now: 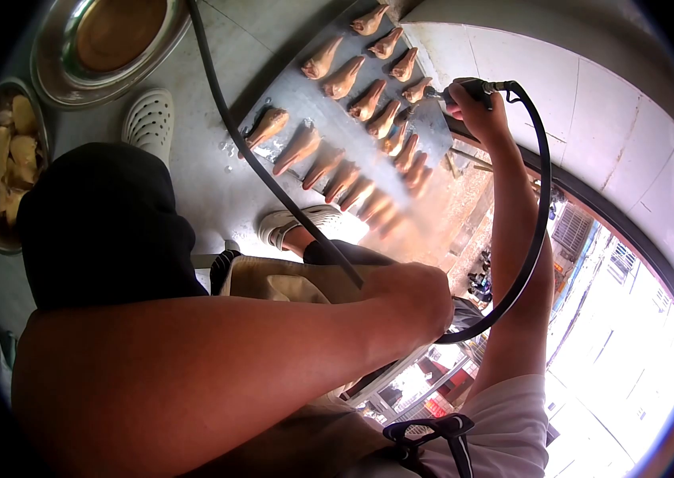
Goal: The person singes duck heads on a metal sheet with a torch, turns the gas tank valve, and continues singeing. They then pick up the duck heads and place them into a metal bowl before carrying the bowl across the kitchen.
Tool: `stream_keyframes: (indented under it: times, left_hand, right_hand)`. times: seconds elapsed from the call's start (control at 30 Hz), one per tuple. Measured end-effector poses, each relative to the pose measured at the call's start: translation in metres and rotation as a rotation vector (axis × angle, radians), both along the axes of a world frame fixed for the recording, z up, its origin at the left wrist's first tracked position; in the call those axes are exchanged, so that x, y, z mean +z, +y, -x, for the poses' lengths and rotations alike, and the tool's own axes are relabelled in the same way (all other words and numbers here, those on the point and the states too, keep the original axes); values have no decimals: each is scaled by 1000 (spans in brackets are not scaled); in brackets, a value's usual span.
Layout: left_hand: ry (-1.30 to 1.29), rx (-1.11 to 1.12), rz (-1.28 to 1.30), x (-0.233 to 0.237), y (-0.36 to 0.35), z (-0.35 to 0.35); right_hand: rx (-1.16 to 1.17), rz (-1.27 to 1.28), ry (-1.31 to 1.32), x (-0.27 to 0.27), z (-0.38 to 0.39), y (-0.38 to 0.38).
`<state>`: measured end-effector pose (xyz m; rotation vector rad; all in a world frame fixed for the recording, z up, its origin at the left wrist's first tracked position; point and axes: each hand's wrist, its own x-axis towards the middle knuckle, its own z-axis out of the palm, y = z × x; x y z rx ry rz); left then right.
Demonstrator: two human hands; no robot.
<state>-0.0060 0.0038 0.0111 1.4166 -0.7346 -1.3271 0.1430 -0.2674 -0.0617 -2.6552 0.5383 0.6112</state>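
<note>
Black hose (548, 159) passes through the L hand (415, 296), whose fingers close around it. Farther, the R hand (482, 119) has fingers wrapped on the spray gun (471, 88). Beyond, drumsticks (342, 77) lie in rows on the metal tray (297, 92), w/ mist (409, 211) on some. From where I stand, poss. risks: drumsticks near the edge slide off b/c of too strong spray; pulled hose drags others.
</note>
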Motion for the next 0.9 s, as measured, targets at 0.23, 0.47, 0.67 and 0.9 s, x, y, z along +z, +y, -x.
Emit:
stream_keyframes:
  times: [0.23, 0.47, 0.67, 0.9]
  left_hand:
    - [15, -85, -80, 4, -1, -6]
    - [71, 67, -17, -3, -4, 8]
    - [85, 131, -63, -6, -7, 17]
    - [73, 99, -40, -8, -6, 18]
  right_hand:
    - [4, 2, 30, -4, 1, -4]
    - [-42, 63, 88, 6, 7, 11]
    - [78, 61, 44, 4, 14, 1]
    - [68, 79, 36, 7, 24, -8]
